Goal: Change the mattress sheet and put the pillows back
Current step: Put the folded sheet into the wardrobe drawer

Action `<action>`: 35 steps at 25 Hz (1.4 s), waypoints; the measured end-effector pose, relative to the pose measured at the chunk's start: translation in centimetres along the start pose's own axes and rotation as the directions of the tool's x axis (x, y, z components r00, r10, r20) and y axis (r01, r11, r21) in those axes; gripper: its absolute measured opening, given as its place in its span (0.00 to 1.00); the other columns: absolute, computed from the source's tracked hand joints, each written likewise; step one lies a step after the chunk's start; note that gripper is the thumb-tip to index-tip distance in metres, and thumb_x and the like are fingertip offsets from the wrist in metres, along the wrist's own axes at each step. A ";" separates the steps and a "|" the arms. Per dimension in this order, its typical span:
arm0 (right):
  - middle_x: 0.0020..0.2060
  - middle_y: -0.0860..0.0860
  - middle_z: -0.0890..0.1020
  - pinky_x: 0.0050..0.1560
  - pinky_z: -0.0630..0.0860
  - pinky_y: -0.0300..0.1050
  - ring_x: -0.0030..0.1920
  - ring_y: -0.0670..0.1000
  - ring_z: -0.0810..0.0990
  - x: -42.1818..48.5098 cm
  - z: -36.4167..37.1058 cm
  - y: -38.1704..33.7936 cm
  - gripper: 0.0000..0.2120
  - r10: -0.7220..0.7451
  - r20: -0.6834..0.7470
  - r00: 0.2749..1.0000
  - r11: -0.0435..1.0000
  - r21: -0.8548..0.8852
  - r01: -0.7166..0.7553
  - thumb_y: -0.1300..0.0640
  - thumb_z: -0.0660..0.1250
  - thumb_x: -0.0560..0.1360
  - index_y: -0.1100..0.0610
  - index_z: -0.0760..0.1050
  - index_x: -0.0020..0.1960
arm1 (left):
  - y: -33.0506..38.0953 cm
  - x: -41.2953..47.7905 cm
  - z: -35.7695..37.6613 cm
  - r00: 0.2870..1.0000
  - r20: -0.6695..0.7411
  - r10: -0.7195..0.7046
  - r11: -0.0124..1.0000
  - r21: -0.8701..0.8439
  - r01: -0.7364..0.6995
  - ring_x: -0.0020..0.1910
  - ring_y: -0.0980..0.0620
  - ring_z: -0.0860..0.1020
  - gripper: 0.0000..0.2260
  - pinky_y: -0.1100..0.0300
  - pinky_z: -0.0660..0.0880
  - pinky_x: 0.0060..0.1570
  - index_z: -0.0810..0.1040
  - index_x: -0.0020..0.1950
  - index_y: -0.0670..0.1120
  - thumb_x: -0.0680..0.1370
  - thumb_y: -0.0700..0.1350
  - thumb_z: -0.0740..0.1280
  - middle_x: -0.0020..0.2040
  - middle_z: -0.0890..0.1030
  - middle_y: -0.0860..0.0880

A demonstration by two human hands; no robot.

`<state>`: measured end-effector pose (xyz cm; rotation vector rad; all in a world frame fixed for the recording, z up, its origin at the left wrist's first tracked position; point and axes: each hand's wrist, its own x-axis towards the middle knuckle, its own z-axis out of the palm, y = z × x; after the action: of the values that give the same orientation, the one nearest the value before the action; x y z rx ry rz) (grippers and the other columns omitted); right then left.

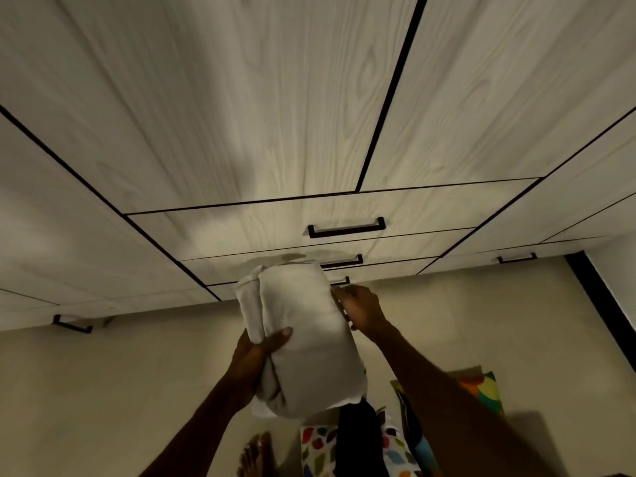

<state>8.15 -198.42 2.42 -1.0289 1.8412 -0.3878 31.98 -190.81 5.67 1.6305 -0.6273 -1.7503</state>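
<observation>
2 hands: left hand [256,352] grips folded sheet [303,335]; right hand [361,309] fingers curled, seemingly on hidden edge.

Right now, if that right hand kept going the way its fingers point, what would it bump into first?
Probably the lowest drawer handle on the wardrobe. The right hand points its fingertips toward it, beside the folded white sheet gripped by the left hand. Depth is unclear, so they may already touch.
</observation>
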 end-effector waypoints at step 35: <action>0.74 0.51 0.72 0.72 0.72 0.51 0.74 0.54 0.70 -1.6 2.5 7.7 0.26 -0.025 0.243 0.970 0.726 -0.663 0.185 0.42 0.64 0.82 0.51 0.68 0.77 | 1.1 -0.2 -2.9 0.985 0.145 -0.092 0.981 -0.158 0.114 0.59 0.39 0.84 0.38 0.38 0.78 0.63 0.76 0.70 0.49 0.62 0.53 0.83 0.61 0.85 0.43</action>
<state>6.87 -192.19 -2.78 -1.6081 1.7461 0.3826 35.06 -191.20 6.28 1.4607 -0.4519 -1.9482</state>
